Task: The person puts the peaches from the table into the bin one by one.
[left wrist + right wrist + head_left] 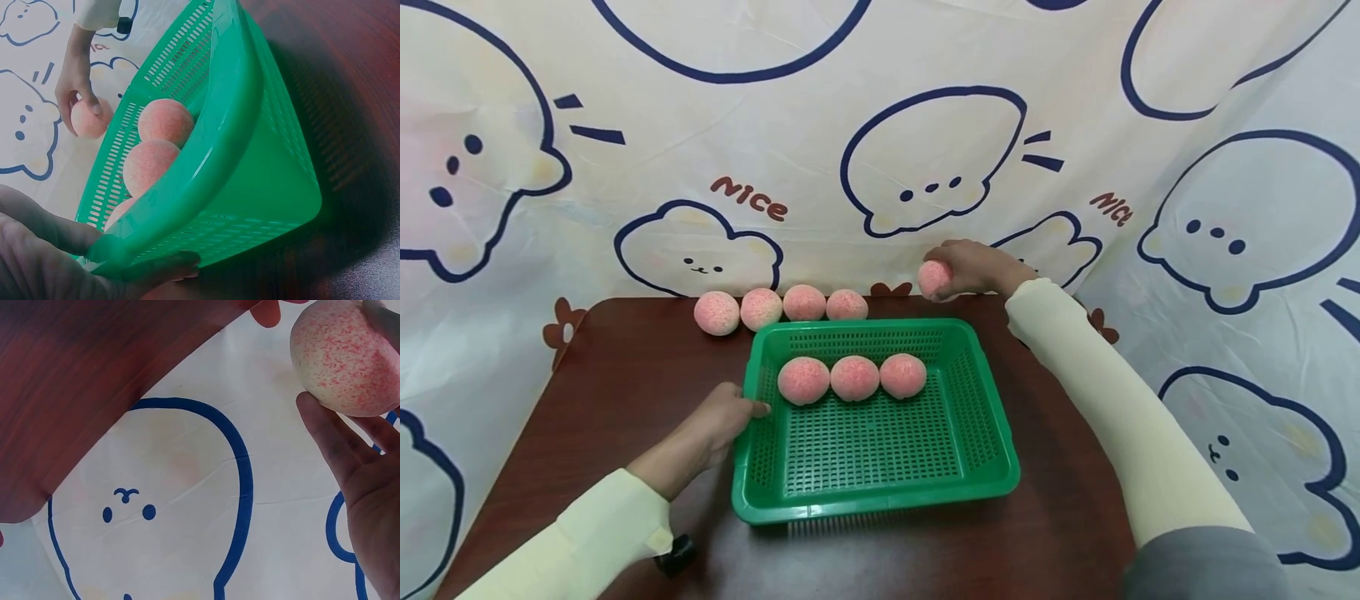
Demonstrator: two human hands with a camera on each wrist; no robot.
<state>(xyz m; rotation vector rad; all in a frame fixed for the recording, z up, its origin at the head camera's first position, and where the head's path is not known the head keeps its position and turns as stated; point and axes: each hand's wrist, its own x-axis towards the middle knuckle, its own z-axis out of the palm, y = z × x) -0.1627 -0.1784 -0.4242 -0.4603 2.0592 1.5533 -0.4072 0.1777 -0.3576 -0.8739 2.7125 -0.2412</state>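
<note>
My right hand holds a pink speckled peach above the table's far edge, behind the basket's right part. In the right wrist view, thumb and fingers grip that peach from its sides. A green plastic basket with slotted walls stands on the table. Inside it, three peaches lie in a row near the back wall. The left hand grips the basket's left rim; in the left wrist view its thumb is inside and its fingers are under the outside of the rim.
Several more peaches line up along the far table edge, behind the basket's left half. The dark red-brown table ends at a pale curtain printed with cartoon outlines, which hangs behind and at both sides.
</note>
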